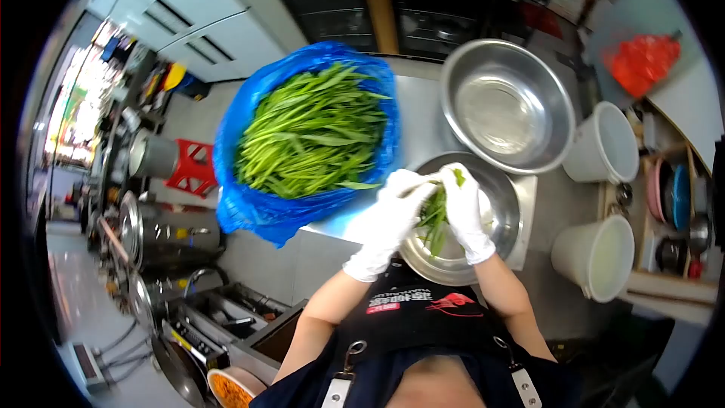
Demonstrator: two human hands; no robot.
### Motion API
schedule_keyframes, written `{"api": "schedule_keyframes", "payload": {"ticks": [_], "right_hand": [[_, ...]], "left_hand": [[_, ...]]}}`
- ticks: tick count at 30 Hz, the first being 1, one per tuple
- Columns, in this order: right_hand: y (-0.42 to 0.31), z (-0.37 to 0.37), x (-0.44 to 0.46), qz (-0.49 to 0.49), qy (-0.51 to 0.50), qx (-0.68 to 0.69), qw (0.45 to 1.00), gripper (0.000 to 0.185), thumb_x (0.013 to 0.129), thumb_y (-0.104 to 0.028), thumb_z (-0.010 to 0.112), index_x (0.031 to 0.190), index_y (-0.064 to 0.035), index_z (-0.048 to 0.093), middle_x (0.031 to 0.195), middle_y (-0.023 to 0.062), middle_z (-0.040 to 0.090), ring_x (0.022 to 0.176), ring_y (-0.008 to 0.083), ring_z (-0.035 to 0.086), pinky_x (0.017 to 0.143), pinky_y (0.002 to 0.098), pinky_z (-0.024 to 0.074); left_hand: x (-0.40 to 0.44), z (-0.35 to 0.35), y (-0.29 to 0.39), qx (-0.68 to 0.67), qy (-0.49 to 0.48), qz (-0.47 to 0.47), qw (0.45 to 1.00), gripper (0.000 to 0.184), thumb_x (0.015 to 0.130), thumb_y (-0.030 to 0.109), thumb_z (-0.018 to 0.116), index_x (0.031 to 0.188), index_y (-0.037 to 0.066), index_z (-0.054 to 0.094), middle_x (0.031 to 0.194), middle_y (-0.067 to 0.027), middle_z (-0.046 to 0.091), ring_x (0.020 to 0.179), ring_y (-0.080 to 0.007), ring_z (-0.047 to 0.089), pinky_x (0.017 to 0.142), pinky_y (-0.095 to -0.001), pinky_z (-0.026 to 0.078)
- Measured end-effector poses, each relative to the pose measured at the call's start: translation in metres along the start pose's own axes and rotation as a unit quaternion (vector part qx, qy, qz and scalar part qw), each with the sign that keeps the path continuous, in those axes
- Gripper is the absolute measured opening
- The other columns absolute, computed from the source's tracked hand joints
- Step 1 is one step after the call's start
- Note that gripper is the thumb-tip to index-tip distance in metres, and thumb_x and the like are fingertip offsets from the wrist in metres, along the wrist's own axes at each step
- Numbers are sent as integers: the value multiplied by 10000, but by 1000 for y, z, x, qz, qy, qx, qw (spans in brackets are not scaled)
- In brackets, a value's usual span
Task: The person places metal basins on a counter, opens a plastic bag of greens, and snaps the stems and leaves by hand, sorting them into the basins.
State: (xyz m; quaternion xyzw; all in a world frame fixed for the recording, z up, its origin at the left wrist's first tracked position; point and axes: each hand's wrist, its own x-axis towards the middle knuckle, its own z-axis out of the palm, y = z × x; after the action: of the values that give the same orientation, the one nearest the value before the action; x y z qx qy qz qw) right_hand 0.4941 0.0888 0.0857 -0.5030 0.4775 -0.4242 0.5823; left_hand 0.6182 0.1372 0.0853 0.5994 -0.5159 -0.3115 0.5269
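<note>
My left hand (400, 208) and my right hand (462, 204) both wear white gloves and meet over a steel bowl (504, 211). Between them they hold green leafy stems (433, 221), whose leaves hang down into the bowl. The fingers of both hands are closed around the stems near their upper ends. To the left of my hands, a blue plastic bag (260, 208) lies open, full of long green leafy vegetables (313, 128). A larger steel basin (506, 109) stands behind the bowl, at its upper right.
The metal table (419, 106) bears the bag and bowls. Two white buckets (604, 143) stand at the right, near a shelf with basins (680, 196). A red stool (192, 168) and large pots (170, 236) are at the left. A red bag (642, 64) lies upper right.
</note>
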Motion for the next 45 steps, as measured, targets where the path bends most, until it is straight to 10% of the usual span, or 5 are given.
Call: {"api": "schedule_keyframes", "payload": {"ticks": [13,26,36,40,45], "right_hand": [[-8,-6,8,39,-101,-26,994,100,866,-51,683,864,-55,583,745,-40,546,643,45,484,585,205,400],[-1,-3,9,92,-148,22,984,121,948,-97,561,880,-27,633,757,2,619,566,40,496,507,204,395],[5,-12,13,87,-134,21,987,147,966,-128,556,910,-20,638,777,12,628,587,49,520,526,210,414],[0,-5,11,71,-155,16,985,147,960,-129,561,913,-14,639,779,11,629,592,45,518,531,207,414],[-10,22,4,4,-174,-66,983,133,922,-90,589,1002,-7,654,821,44,647,734,115,602,647,264,497]], "left_hand": [[25,-199,18,414,318,183,833,106,807,-16,674,911,5,678,860,-126,660,817,-278,636,760,-341,497],[77,-269,-11,637,81,185,744,98,734,90,694,831,84,704,815,-38,631,805,-242,591,722,-364,473],[44,-269,59,499,211,260,799,113,738,44,712,843,68,676,820,-66,619,786,-256,594,686,-344,481],[26,-254,65,109,162,-124,973,161,854,139,712,951,11,701,810,4,655,767,-88,577,732,-236,461],[16,-234,40,-87,73,-182,977,223,859,203,724,921,-10,708,741,17,594,661,-72,469,630,-216,381]]}}
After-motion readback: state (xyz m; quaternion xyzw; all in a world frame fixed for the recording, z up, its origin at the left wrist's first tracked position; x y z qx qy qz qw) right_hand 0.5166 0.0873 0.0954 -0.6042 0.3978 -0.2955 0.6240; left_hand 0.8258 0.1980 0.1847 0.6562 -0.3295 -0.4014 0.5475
